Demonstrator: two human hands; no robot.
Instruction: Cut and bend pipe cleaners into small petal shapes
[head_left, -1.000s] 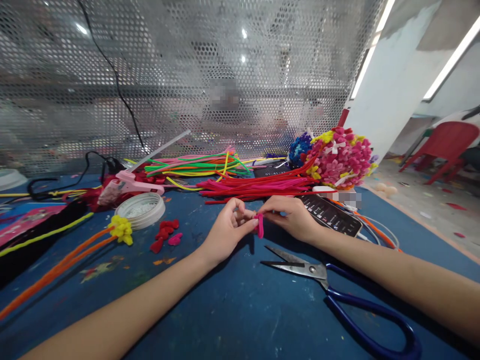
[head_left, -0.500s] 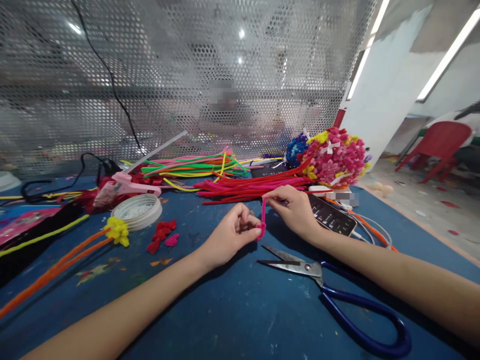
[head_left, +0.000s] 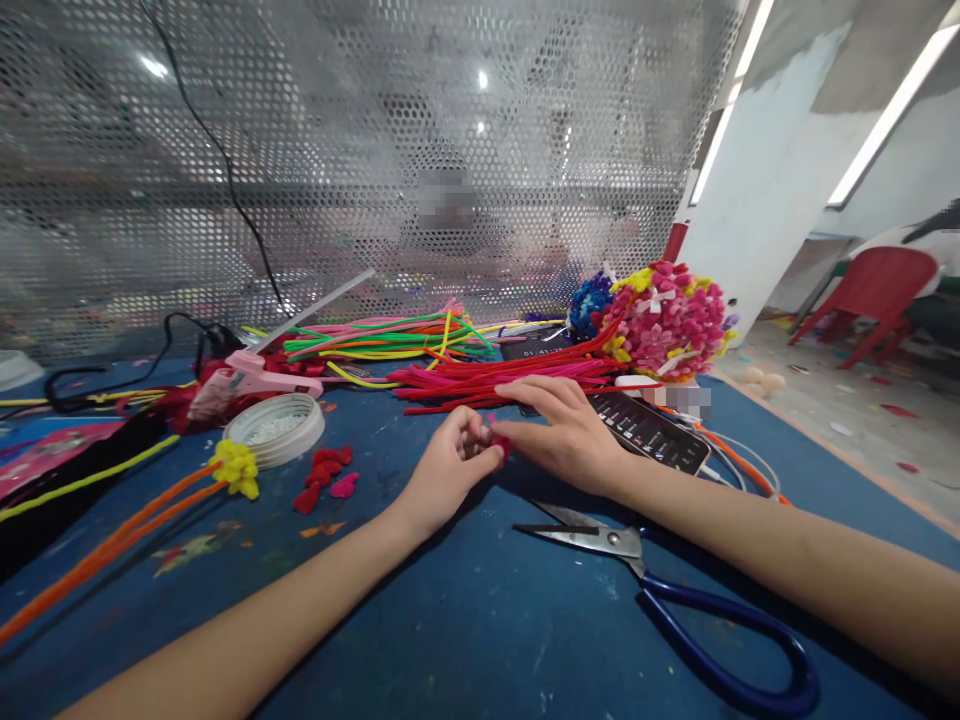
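Observation:
My left hand is closed, its thumb and fingertips pinching a small pink pipe cleaner piece above the blue table. My right hand reaches in from the right with its fingers stretched out and apart. Its thumb side is close to the pink piece and partly covers it; whether it touches is unclear. Open scissors with dark blue handles lie below my right hand. Small red pieces and a pink piece rest left of my left hand. Red and pink pipe cleaners are behind both hands.
A pink glue gun, a white lid of beads and a yellow flower on orange stems are at left. A phone and a flower bouquet are at right. Perforated metal rises behind.
My right hand has moved left to my left hand, and its pinch has opened. The upright pink strip is no longer visible. My left hand has shifted slightly left.

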